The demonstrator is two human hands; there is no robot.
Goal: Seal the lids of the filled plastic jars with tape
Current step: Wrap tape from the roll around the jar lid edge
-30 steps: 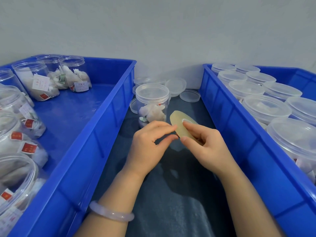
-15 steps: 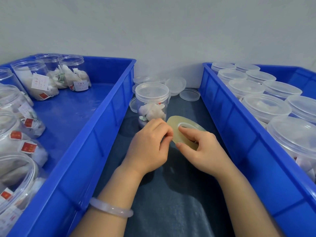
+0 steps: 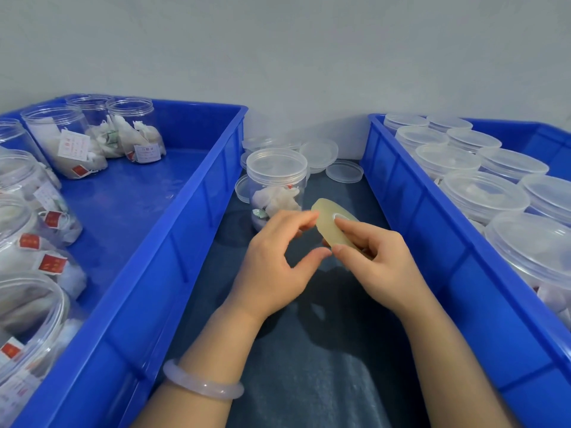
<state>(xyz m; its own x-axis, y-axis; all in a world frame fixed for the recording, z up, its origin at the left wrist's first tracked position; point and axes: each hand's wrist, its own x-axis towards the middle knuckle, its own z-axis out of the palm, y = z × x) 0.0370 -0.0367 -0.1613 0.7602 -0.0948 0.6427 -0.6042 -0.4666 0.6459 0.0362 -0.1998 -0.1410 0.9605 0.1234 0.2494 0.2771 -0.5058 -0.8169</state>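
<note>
A yellowish clear tape roll (image 3: 326,222) is held tilted above the dark cloth between the two bins. My right hand (image 3: 383,264) grips it, with the index finger across the core hole and the thumb at the lower rim. My left hand (image 3: 272,267) touches the roll's left rim, index fingertip at the top and thumb tip at the bottom. Just behind my hands a filled clear plastic jar (image 3: 276,180) stands upright with its lid on, holding white packets.
The blue bin on the left (image 3: 173,230) holds several open filled jars with red-labelled packets. The blue bin on the right (image 3: 432,242) holds several lidded jars. Loose clear lids (image 3: 344,171) lie behind the jar by the wall. A dark cloth (image 3: 309,381) covers the table between the bins.
My left fingers curled in against the roll half a second ago and have now spread apart along its rim. The roll tilted flatter, then steeper again. The jar has not moved.
</note>
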